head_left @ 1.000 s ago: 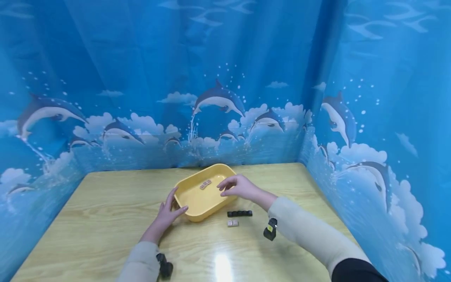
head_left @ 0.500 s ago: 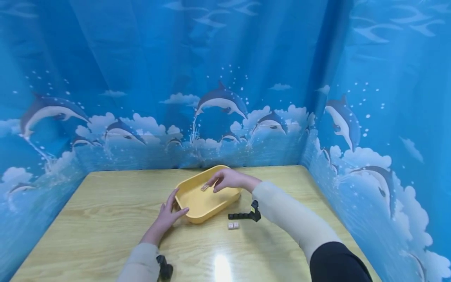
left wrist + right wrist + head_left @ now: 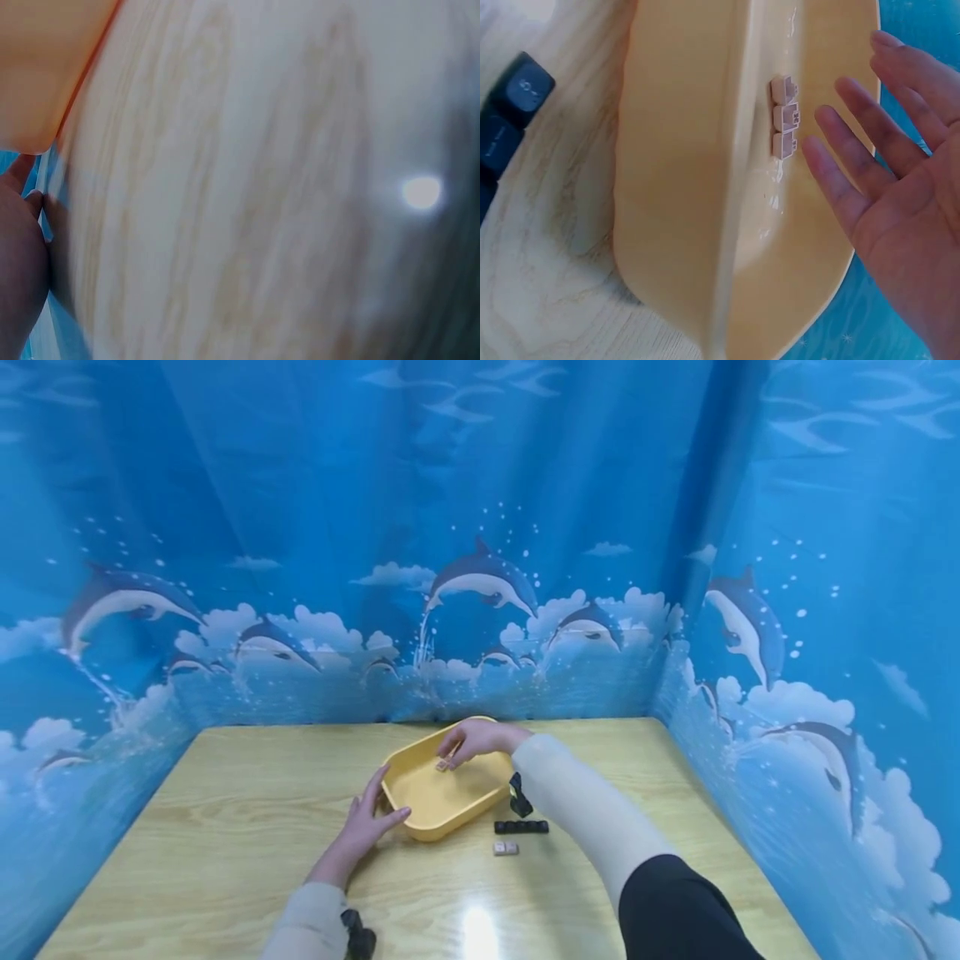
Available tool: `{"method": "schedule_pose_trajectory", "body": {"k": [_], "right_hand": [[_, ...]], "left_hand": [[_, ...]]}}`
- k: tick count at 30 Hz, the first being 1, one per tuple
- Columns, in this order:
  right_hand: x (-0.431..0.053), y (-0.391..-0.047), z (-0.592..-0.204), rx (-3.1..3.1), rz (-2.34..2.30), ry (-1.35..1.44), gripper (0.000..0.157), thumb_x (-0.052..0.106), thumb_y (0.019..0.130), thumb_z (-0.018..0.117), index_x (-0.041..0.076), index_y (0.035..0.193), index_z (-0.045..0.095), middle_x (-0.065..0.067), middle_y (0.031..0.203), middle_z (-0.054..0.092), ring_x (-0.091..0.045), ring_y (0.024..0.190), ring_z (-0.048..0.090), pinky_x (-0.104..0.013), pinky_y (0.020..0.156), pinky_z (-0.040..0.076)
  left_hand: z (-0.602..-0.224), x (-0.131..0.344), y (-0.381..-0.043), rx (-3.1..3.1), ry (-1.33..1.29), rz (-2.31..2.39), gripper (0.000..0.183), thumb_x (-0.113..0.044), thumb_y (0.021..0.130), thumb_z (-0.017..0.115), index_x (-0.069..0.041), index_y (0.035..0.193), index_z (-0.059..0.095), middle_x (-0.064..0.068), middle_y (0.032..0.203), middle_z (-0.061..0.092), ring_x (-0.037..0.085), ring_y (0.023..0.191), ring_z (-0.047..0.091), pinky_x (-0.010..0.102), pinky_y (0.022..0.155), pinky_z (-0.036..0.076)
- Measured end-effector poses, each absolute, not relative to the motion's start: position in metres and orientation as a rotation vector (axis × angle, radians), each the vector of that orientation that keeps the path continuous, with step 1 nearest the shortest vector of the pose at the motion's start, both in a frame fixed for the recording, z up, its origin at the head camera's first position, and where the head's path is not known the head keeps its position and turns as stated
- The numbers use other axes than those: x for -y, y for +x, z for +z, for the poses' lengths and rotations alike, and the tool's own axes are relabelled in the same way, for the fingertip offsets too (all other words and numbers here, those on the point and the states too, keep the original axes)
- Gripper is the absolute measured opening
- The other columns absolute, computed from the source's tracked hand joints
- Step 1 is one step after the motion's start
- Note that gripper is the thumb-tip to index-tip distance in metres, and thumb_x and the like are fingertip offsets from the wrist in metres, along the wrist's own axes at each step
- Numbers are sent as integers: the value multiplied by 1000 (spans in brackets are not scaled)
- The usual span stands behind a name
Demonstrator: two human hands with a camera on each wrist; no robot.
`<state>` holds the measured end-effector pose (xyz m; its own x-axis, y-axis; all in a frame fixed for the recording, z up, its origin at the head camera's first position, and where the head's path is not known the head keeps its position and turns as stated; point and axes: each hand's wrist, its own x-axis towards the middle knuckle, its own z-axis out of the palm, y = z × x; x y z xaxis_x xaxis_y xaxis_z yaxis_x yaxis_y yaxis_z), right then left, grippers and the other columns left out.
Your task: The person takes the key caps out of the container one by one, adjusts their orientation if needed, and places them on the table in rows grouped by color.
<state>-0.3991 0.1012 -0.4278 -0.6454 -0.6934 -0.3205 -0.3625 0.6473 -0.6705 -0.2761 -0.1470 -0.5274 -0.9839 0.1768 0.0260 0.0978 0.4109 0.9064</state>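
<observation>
Just below the centre of the head view, a yellow plastic tray with rounded corners (image 3: 431, 806) sits on a pale wood-grain worktop (image 3: 225, 827). Inside it, right of centre in the right wrist view, lie three pinkish square plastic keycaps in a row (image 3: 784, 118). The right hand (image 3: 480, 739) reaches over the tray; its fingers are spread apart, the fingertips just right of the keycaps in that wrist view, with a narrow gap showing. In the head view, the hand partly covers the row. The left hand (image 3: 363, 818) touches the tray's left end, thumb and fingers apart. Lower right of the tray lie a row of black keycaps (image 3: 521, 827) and, below it, two pale keycaps (image 3: 506, 848).
</observation>
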Motion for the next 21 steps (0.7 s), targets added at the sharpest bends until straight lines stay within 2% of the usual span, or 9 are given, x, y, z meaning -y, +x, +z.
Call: {"method": "schedule_pose_trajectory", "body": {"k": [8, 15, 21], "right_hand": [[-101, -403, -434, -2339, -599, -746, 40, 21, 89, 73, 14, 127, 65, 6, 122, 66, -11, 110, 60, -27, 90, 51], [-92, -404, -436, -2325, -562, -742, 42, 21, 88, 74, 17, 128, 65, 5, 126, 63, -12, 111, 58, -26, 88, 52], [-83, -407, -439, -2280, -542, -744, 43, 15, 85, 76, 14, 126, 66, 5, 121, 63, -9, 108, 58, -23, 84, 52]], "left_hand": [[-533, 140, -277, -2591, 314, 1658, 88, -28, 89, 72, -14, 156, 16, 28, 151, 32, 42, 139, 29, 58, 113, -14], [-534, 143, -278, -2596, 288, 1669, 88, -29, 88, 72, -16, 156, 17, 28, 150, 32, 43, 138, 31, 57, 113, -15], [-532, 147, -277, -2598, 260, 1654, 89, -32, 88, 73, -18, 156, 17, 26, 152, 31, 42, 139, 30, 56, 114, -14]]}}
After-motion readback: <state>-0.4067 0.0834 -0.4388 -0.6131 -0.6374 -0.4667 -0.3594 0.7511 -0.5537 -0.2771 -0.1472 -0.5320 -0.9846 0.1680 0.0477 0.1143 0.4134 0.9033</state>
